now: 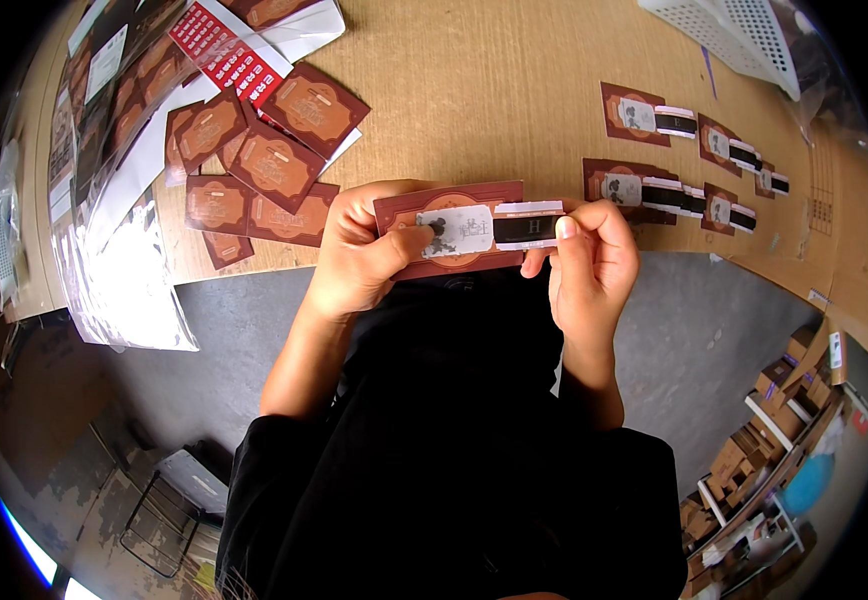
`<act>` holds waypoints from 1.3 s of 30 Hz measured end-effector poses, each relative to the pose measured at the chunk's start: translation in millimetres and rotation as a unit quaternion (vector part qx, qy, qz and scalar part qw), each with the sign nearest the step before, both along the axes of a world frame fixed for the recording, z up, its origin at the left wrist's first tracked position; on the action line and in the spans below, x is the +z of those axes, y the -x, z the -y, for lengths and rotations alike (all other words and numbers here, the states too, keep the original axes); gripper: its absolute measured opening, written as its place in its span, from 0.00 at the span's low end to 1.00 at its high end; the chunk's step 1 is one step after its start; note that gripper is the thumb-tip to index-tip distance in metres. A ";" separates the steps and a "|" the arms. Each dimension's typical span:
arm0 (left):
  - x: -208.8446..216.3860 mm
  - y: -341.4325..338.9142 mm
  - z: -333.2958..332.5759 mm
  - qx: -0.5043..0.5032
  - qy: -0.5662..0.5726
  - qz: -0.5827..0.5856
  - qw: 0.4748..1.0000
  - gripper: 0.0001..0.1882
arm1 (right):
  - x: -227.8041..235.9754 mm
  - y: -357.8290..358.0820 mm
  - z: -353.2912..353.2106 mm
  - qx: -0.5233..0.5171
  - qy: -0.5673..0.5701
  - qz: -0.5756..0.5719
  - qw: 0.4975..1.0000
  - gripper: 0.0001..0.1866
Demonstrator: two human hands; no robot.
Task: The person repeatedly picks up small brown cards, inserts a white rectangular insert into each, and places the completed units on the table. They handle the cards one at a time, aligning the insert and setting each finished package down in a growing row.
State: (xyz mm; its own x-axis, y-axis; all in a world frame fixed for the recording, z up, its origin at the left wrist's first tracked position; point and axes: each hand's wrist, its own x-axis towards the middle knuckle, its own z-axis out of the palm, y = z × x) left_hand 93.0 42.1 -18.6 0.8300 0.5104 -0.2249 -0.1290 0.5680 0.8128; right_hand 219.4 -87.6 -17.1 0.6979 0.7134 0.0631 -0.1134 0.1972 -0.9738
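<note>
Just over the table's near edge, both my hands hold up a brown card [404,205] with a printed border. My left hand [359,250] grips its left end, the thumb lying on a whitish label with a grey picture [469,232]. Beside that label is a black strip with pale edges [524,228]. My right hand [594,255] pinches the strip's right end between thumb and fingers; the strip reaches a little past the card. Whether the strip is stuck down all along cannot be seen.
Loose brown cards [274,165] overlap at the left, by red printed sheets [224,50] and clear plastic bags [129,270]. Cards with black strips [639,115] lie in rows at the right. A white perforated basket [729,35] stands at the far right; boxes [744,450] fill a shelf below.
</note>
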 end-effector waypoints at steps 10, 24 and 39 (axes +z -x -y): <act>-6.5 2.3 -0.9 -0.009 0.005 0.026 1.000 0.14 | 1.1 0.1 0.9 0.008 -0.004 -0.004 1.000 0.05; -13.1 2.9 1.8 0.006 0.046 0.013 0.999 0.10 | -9.8 7.0 7.5 0.012 -0.024 -0.162 0.986 0.05; -19.0 -22.9 21.8 -0.021 0.045 0.017 0.999 0.05 | -26.7 -9.9 35.4 -0.036 -0.029 -0.157 0.987 0.03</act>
State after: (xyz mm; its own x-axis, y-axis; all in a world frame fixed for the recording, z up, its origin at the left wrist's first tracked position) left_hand 115.9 20.2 -37.6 0.8586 0.4533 -0.2393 -0.1300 0.6441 0.7538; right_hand 229.4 -123.0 -43.8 0.7381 0.6630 -0.1251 -0.3915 0.2699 -0.8797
